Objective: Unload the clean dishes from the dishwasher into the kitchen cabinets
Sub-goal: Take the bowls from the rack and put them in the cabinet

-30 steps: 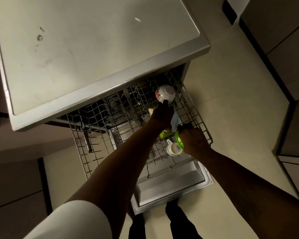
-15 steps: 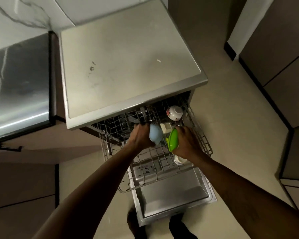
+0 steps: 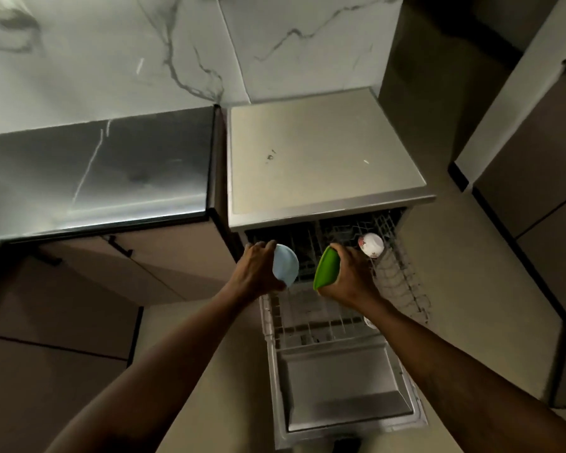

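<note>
we held 2 bowls above the dishwasher rack [image 3: 402, 282]: our left hand [image 3: 258, 273] clamped round a pale blue bowl [image 3: 286, 264], our right hand [image 3: 353, 276] round a green bowl [image 3: 325, 269]. neither had reached a cabinet [image 3: 177, 256], and 1 white bowl [image 3: 371, 245] sat in that rack.

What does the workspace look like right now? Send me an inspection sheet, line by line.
Surface: dishwasher top, a few small marks on it; dark glossy countertop to its left.
Job's things: blue bowl and green bowl, both held above the pulled-out rack; white patterned bowl at the rack's far right; small white item partly hidden by the right forearm, kind unclear.
Clutter: nothing seen.
Grippers: left hand grips the blue bowl; right hand grips the green bowl.
Cables: nothing seen.
Surroundings: dishwasher door folded down; closed cabinets under the countertop; marble wall; pale floor.
</note>
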A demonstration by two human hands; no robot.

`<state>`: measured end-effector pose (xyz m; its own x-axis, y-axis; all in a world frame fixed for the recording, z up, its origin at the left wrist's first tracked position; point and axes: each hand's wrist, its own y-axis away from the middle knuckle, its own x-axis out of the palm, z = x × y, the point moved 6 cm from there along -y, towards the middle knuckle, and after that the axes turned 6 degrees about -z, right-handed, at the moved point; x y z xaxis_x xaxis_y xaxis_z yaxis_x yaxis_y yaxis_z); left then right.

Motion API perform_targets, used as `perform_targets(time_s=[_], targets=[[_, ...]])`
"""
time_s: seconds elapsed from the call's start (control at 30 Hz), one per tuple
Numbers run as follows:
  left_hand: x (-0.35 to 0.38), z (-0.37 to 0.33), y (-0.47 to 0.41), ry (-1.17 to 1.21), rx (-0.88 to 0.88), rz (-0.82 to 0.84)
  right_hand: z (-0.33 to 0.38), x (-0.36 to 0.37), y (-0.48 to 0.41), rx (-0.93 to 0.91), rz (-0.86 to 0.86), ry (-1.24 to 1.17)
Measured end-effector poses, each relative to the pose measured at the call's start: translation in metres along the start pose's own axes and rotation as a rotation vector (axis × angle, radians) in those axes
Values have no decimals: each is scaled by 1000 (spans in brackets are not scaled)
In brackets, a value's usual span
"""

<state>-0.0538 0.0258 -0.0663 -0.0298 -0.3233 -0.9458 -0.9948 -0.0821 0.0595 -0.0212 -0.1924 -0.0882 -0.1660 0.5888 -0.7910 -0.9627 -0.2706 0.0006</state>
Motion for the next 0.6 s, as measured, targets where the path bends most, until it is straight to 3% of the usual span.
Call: perform_targets(time_s=[0.3,0.6], targets=[[-127,132,106,-60,-34,-184,198,29,41,-171,-178,-26],[-242,269,193,-90,-170,-399,379,93,59,-352,-199,-188]])
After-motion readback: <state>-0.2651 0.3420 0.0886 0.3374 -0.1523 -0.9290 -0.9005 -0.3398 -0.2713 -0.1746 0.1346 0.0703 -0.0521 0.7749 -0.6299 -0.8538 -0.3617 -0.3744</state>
